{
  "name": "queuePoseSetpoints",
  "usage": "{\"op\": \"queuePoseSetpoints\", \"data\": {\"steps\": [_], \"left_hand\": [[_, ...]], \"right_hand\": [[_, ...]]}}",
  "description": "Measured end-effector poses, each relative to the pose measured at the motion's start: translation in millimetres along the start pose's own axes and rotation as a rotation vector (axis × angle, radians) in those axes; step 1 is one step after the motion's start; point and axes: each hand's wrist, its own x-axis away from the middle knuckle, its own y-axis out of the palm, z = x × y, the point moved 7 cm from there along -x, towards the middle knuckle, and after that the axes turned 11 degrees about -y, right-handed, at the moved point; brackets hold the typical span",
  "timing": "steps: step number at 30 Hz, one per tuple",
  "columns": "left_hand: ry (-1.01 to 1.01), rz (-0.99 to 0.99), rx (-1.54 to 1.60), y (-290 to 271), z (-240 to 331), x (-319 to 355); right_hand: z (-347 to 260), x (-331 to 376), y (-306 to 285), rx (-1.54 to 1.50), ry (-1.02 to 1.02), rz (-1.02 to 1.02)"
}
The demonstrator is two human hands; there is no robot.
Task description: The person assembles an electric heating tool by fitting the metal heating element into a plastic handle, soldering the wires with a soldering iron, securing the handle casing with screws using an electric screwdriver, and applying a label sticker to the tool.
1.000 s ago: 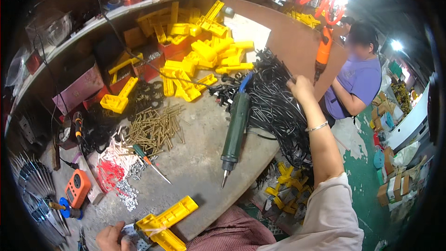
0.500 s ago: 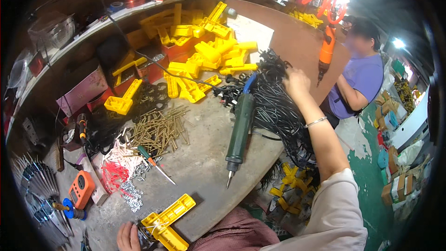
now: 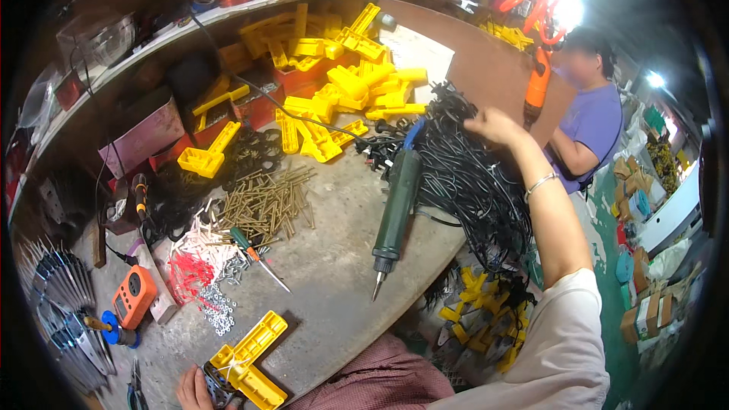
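Note:
At the near edge of the bench my left hand (image 3: 194,390) is closed on one end of a yellow T-shaped plastic housing (image 3: 258,345). A dark metal part (image 3: 218,383) sits at that end, and a thin white strand crosses the housing. Farther off, my right hand (image 3: 497,126) is at the upper edge of a heap of black cables (image 3: 463,171). Its fingers are bent and drawn together; what lies between them cannot be made out. A dark green electric screwdriver (image 3: 396,209) lies beside the cables, bit toward me.
Yellow housings (image 3: 353,87) are piled at the back. Brass-coloured screws (image 3: 266,201), a small screwdriver (image 3: 258,258) and an orange meter (image 3: 135,296) lie to the left. An orange power driver (image 3: 538,87) hangs at the right, near a person in purple (image 3: 592,125).
My right hand has drawn back slightly from the cables, up and to the right. My left hand still keeps the yellow housing at the near edge. The view has shifted a little.

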Motion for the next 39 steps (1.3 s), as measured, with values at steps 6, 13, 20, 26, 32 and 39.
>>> {"op": "queuePoseSetpoints", "data": {"steps": [6, 13, 20, 26, 32, 39], "left_hand": [[-0.004, -0.009, 0.012, -1, -5, 5], [-0.049, -0.034, 0.007, 0, -12, 11], [-0.115, -0.024, 0.219, -19, 6, 1], [0.115, -0.265, 0.824, 22, 86, -24], [-0.668, -1.001, 1.441, 41, 123, 11], [-0.018, -0.312, 0.276, 16, 117, -5]], "right_hand": [[5, 7, 17, -0.431, 0.007, 0.004], [-20, -1, -55, -1.126, -0.256, 0.451], [-188, 73, -91, -1.092, -0.475, 0.16], [-374, 205, -13, -2.065, -0.382, -0.582], [-307, 158, -4, -1.918, -0.461, -0.14], [-286, 182, 55, -0.502, -0.624, 0.424]]}}
